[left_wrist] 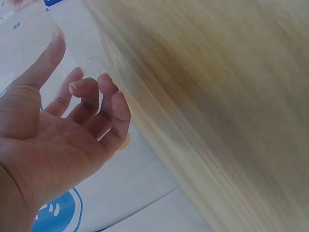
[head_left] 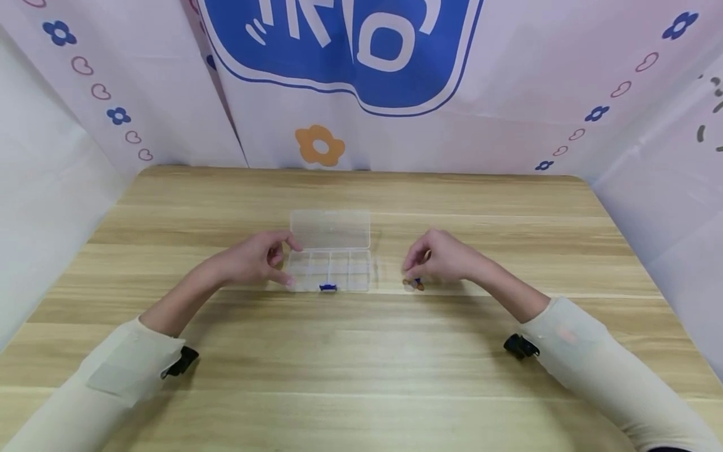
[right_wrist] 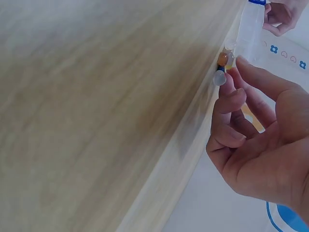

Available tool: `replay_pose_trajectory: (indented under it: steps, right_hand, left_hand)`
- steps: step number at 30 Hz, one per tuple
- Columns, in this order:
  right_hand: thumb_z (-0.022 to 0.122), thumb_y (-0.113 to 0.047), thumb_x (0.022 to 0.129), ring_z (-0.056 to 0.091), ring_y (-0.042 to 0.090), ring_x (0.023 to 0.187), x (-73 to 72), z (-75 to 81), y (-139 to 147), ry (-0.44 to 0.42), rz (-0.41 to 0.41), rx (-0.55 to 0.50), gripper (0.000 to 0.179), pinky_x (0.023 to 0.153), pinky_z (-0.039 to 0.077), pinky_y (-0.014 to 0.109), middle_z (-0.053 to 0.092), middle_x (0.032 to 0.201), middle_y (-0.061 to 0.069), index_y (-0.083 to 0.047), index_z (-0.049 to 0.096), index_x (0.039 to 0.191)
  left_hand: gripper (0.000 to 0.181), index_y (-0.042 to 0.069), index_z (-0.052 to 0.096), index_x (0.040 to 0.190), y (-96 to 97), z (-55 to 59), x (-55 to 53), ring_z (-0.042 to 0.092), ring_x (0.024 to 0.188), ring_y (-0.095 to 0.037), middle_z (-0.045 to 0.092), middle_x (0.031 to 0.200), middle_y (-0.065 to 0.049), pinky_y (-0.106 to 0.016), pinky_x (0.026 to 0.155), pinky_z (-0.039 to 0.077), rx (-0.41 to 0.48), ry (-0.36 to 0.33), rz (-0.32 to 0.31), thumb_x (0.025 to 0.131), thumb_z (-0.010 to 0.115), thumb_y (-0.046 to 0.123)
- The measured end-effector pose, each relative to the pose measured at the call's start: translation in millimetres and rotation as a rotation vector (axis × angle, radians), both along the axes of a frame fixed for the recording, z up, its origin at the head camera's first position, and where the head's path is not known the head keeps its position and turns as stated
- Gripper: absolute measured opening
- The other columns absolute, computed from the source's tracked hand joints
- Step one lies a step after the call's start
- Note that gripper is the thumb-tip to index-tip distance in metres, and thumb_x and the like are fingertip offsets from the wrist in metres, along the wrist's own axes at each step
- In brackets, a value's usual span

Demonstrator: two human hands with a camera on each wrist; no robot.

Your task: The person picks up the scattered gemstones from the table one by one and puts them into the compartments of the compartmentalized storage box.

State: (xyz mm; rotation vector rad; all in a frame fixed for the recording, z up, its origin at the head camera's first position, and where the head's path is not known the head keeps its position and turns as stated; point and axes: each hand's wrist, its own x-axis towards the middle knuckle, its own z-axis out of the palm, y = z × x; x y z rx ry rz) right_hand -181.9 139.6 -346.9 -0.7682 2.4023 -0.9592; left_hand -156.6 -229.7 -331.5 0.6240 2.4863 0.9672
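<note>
A clear plastic compartment box (head_left: 358, 280) with a blue latch (head_left: 328, 287) lies on the table, its lid (head_left: 339, 229) raised at the back. My left hand (head_left: 254, 257) holds the box's left end between thumb and forefinger; the other fingers curl loosely, as the left wrist view shows. To the right of the box sits a small pile of bead-like pieces (right_wrist: 222, 59), orange, whitish clear and dark blue. My right hand (head_left: 443, 256) reaches down to this pile. Thumb and forefinger pinch at a small yellowish bead (right_wrist: 229, 67), partly hidden by the fingertips.
The wood-grain table (head_left: 361, 364) stretches around the box and the pieces. A printed white cloth (head_left: 497, 138) hangs behind the table's far edge, with more white cloth at both sides. Black clips (head_left: 521, 346) sit at both sleeve cuffs.
</note>
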Motion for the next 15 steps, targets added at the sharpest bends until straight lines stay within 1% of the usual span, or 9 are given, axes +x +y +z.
replay_pose_trajectory:
  steps: [4, 11, 15]
  right_hand:
    - [0.081, -0.004, 0.089, 0.069, 0.015, 0.077, -0.5, 0.1, -0.3, -0.039, 0.013, 0.01, 0.004, 0.071, 0.054, 0.029, 0.075, 0.082, 0.001, -0.003, 0.08, 0.085]
    - [0.078, -0.001, 0.091, 0.068, 0.016, 0.074, -2.2, 0.9, -0.7, -0.021, 0.039, 0.008, 0.008, 0.069, 0.054, 0.028, 0.075, 0.08, 0.002, -0.004, 0.079, 0.084]
    - [0.075, -0.003, 0.094, 0.067, 0.017, 0.076, -3.0, 1.7, 1.5, -0.017, 0.022, 0.013, 0.01, 0.071, 0.053, 0.031, 0.075, 0.081, 0.001, -0.006, 0.079, 0.086]
  left_hand:
    - [0.052, -0.007, 0.058, 0.126, -0.6, 1.2, -0.8, 0.042, 0.072, -0.019, 0.043, 0.074, -0.003, -0.028, 0.065, 0.038, -0.003, 0.005, -0.004, 0.084, 0.086, 0.006]
    - [0.051, -0.007, 0.059, 0.125, -0.1, 4.1, -0.6, 0.042, 0.071, -0.018, 0.044, 0.073, -0.003, -0.028, 0.064, 0.038, 0.003, 0.017, 0.0, 0.084, 0.086, 0.005]
    - [0.052, -0.008, 0.058, 0.126, -0.2, 3.9, 1.2, 0.041, 0.071, -0.018, 0.043, 0.073, -0.001, -0.028, 0.064, 0.038, 0.012, -0.003, -0.002, 0.084, 0.085, 0.006]
